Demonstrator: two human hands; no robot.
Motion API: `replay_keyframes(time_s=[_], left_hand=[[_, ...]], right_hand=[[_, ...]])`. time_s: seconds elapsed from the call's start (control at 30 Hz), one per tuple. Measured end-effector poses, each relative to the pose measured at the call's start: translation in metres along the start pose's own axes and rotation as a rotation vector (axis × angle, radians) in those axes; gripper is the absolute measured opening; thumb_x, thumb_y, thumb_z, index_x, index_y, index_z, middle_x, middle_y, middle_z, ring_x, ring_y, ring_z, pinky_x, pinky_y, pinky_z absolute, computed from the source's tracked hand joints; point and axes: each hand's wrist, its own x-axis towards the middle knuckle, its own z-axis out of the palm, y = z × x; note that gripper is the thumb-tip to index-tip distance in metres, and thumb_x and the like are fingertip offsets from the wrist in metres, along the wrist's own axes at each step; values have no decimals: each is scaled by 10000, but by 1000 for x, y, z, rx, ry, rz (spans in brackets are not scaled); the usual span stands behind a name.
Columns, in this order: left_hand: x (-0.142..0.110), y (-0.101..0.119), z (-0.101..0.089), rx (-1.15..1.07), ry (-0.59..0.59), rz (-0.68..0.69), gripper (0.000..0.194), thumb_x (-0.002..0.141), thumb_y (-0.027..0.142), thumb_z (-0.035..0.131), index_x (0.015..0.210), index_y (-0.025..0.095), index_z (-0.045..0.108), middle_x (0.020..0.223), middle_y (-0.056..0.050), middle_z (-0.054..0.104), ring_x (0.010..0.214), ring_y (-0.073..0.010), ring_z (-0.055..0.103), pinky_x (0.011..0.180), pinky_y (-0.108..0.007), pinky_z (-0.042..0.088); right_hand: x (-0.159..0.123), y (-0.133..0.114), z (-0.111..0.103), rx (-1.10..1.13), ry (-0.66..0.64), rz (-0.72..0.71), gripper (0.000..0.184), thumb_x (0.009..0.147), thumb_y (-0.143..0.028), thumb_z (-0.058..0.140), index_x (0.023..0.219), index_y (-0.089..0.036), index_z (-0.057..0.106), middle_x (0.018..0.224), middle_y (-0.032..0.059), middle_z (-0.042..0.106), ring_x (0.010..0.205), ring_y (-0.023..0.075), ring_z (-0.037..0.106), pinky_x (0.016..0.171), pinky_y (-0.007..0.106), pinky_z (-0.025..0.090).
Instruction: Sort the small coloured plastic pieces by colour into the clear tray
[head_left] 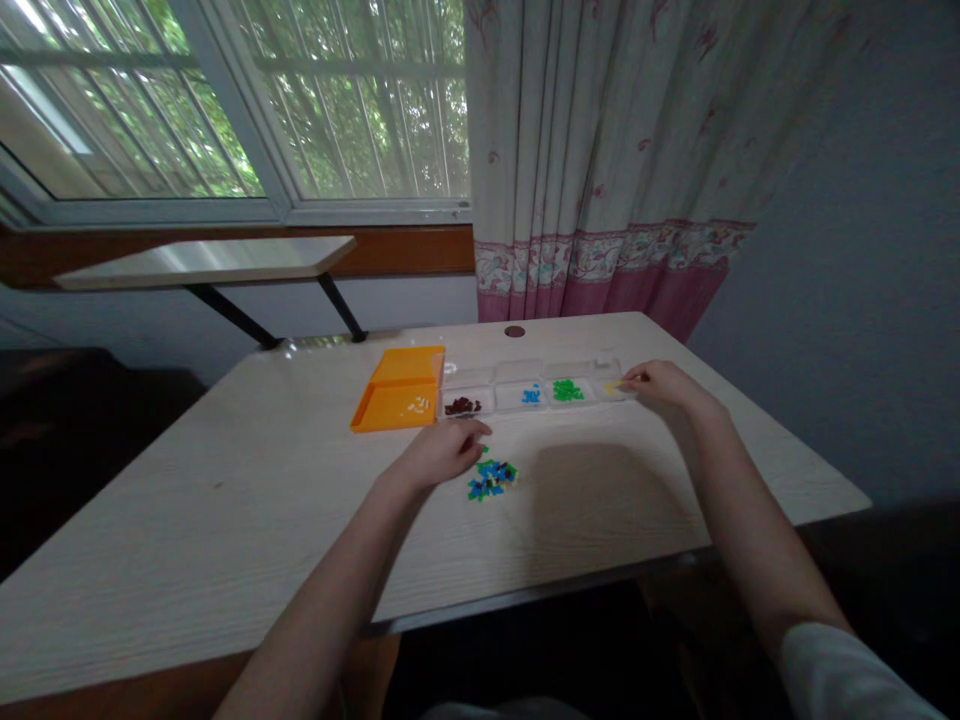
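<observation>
At the right end of the row of clear compartments, my right hand (pixel 661 382) pinches over the last box, its fingertips closed on a small yellow piece (pixel 619 384). Other yellow bits lie in that compartment. My left hand (pixel 448 450) rests on the table in front of the row, fingers partly bent and forefinger stretched out, with nothing visible in its grasp. Beside its fingertips lies a green piece (pixel 484 449), and just nearer me is a mixed pile of small blue, green, brown and yellow pieces (pixel 492 480).
The clear compartments hold brown pieces (pixel 462 406), blue pieces (pixel 531 394) and green pieces (pixel 568 390). An open orange case (pixel 375 412) with white pieces (pixel 418 405) stands left of them. A raised shelf (pixel 217 258) sits at the table's back left.
</observation>
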Motion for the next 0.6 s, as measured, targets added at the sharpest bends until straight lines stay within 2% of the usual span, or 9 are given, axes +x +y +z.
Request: replay_keyframes(time_s=[0.17, 0.27, 0.37, 0.5, 0.6], left_hand=[[0, -2, 2, -4, -5, 20, 256, 746, 217, 488, 947, 176, 642, 715, -29, 631, 615, -134, 555, 580, -218, 406], [1, -2, 1, -15, -3, 53, 219, 751, 199, 483, 890, 182, 651, 737, -28, 634, 634, -127, 555, 592, -210, 406], [1, -2, -1, -25, -19, 88, 196, 759, 175, 476, 843, 179, 653, 755, -31, 634, 664, -126, 557, 612, -207, 408], [2, 0, -1, -61, 11, 87, 171, 779, 193, 489, 833, 176, 651, 762, -34, 623, 682, -126, 551, 619, -206, 405], [2, 4, 0, -130, 81, 85, 178, 800, 231, 498, 874, 177, 651, 769, -36, 612, 704, -127, 545, 635, -210, 405]], right_hand=[[1, -3, -3, -17, 33, 8, 248, 773, -324, 528, 831, -173, 715, 671, 71, 679, 557, 144, 565, 507, 234, 337], [1, -22, -8, -18, 117, -30, 295, 806, -356, 483, 865, -170, 705, 640, 59, 667, 521, 136, 546, 495, 233, 321], [-2, -59, -3, 33, 224, -109, 323, 835, -367, 438, 927, -179, 684, 647, 42, 670, 529, 131, 558, 511, 224, 338], [-14, -120, 26, 64, 156, -396, 275, 846, -320, 438, 946, -221, 675, 799, 28, 704, 657, 129, 610, 582, 209, 378], [-25, -154, 51, 87, 115, -534, 228, 826, -295, 478, 919, -247, 680, 780, 4, 707, 643, 111, 609, 573, 194, 377]])
